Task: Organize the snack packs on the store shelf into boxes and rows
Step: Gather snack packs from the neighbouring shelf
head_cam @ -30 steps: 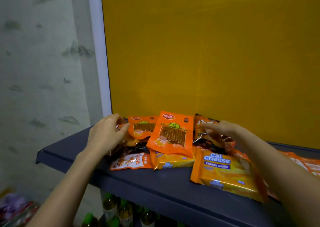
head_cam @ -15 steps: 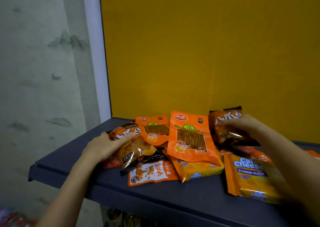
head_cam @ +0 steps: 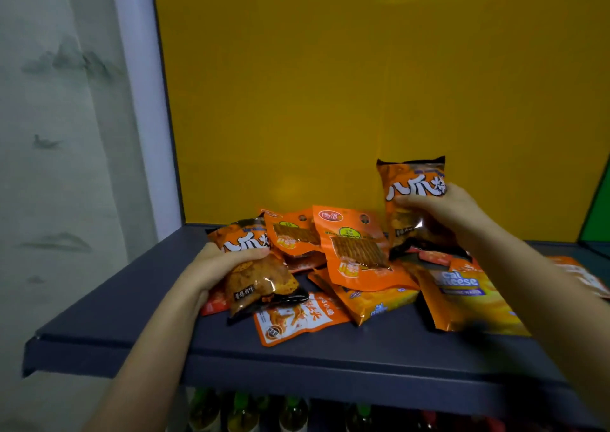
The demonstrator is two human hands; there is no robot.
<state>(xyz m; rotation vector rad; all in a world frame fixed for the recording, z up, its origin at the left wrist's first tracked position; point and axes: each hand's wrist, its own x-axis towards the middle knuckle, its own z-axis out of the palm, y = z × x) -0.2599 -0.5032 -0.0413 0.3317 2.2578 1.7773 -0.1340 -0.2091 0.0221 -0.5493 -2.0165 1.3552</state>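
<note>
A heap of orange snack packs lies on the dark blue shelf [head_cam: 132, 302]. My left hand [head_cam: 218, 266] grips an orange-and-black chip pack [head_cam: 260, 279] at the heap's left side, low over the shelf. My right hand [head_cam: 442, 213] holds a matching chip pack [head_cam: 409, 184] upright, lifted above the heap at the right. Between them lie two orange spicy-strip packs [head_cam: 359, 250], one overlapping the other [head_cam: 290, 236]. A Cal Cheese wafer pack [head_cam: 468, 299] sits under my right forearm, a second one [head_cam: 373, 302] lies in the middle, and a small orange sachet [head_cam: 297, 319] is in front.
A yellow back panel [head_cam: 330, 101] closes the shelf's rear, with a white post [head_cam: 142, 101] at its left. Green-capped bottles [head_cam: 241, 412] stand on the level below. Further orange packs [head_cam: 581, 273] lie at the far right. Bare shelf surface stretches left of the heap and along the front edge.
My right hand has raised its chip pack upright off the heap. My left hand has closed around the other chip pack and pulled it forward. The view has moved closer.
</note>
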